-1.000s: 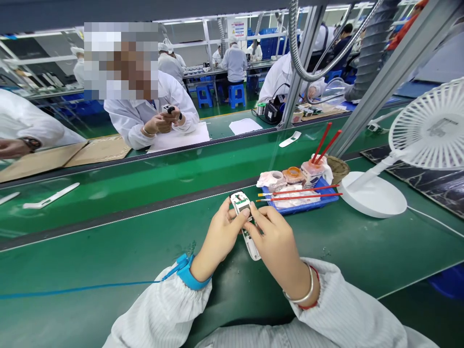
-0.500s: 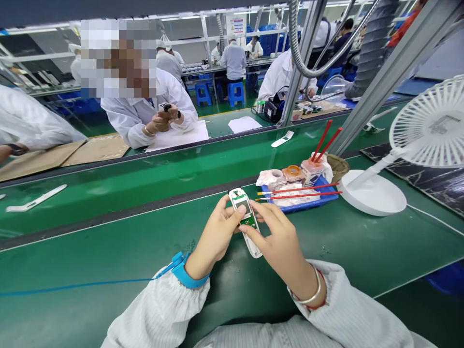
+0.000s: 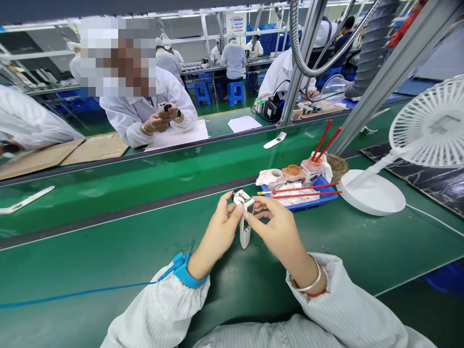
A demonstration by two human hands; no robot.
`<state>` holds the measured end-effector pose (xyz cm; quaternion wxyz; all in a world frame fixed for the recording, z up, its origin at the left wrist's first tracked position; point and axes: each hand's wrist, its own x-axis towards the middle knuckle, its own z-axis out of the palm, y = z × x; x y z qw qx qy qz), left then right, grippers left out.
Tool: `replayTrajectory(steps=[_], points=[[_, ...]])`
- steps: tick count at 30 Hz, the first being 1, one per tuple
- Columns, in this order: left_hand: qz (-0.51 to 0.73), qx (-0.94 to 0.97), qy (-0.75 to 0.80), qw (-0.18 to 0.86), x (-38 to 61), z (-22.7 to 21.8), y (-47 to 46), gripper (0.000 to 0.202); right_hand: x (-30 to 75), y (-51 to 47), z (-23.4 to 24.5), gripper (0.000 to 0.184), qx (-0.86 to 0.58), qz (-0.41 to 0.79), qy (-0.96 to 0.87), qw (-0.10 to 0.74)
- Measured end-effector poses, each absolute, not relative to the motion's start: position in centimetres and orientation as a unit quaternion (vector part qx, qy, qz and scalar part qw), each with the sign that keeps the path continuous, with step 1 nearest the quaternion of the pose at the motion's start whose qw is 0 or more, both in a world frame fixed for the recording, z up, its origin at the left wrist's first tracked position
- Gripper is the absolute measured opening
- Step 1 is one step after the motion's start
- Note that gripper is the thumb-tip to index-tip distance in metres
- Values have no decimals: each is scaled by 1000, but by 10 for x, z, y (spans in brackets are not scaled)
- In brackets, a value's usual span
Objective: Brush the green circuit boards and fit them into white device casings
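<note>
A white handheld device housing (image 3: 245, 238) is held over the green bench, its inside exposed. It is tilted so its upper end points towards me, and a small screen (image 3: 250, 207) on a green circuit board shows at that end. My left hand (image 3: 217, 234) is closed around its left side, thumb pressed on the front. With thumb and fingertips, my right hand (image 3: 281, 232) pinches the right edge by the screen. A blue wrist strap (image 3: 190, 274) with a cord circles my left wrist. Much of the board is hidden by my fingers and the tilt.
Right of centre, a blue tray (image 3: 308, 204) holds jars and red-handled brushes. A white fan (image 3: 377, 195) stands beside it. Beyond the bench edge runs a green conveyor belt (image 3: 152, 176) carrying white housing parts (image 3: 275, 140). Opposite, a co-worker (image 3: 145, 116) holds a similar device.
The device has been turned in my hands, from its open face showing broadly to a steep tilt, with its top end towards me. The white parts on the belt have shifted left.
</note>
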<state>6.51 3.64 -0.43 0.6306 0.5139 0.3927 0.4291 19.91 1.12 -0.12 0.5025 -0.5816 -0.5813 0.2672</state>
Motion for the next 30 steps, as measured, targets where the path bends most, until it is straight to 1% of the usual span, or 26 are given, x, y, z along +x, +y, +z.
replayTrajectory(steps=[4, 7, 10, 13, 15, 17, 21, 23, 27, 30], points=[[428, 534, 394, 614, 66, -8, 38, 45, 198, 15, -1, 27, -583, 304, -559, 504], [427, 576, 417, 559, 66, -9, 38, 47, 196, 17, -2, 27, -569, 354, -524, 525], [428, 618, 423, 506, 66, -11, 39, 45, 193, 18, -5, 25, -562, 361, -504, 548], [437, 610, 405, 523, 67, -14, 41, 45, 191, 19, -7, 21, -559, 352, -502, 557], [437, 589, 389, 558, 67, -17, 42, 46, 191, 19, -6, 20, -567, 345, -509, 548], [431, 589, 388, 563, 67, -18, 42, 45, 191, 20, -5, 21, -587, 332, -517, 528], [406, 637, 443, 483, 68, -15, 41, 44, 192, 22, -1, 22, -622, 324, -517, 491], [388, 644, 458, 474, 67, -12, 42, 45, 193, 24, 0, 23, -636, 328, -509, 478], [370, 629, 456, 510, 67, -12, 44, 44, 194, 29, 0, 24, -663, 338, -498, 445], [391, 585, 446, 553, 70, -16, 46, 42, 195, 31, -3, 27, -656, 353, -507, 434]])
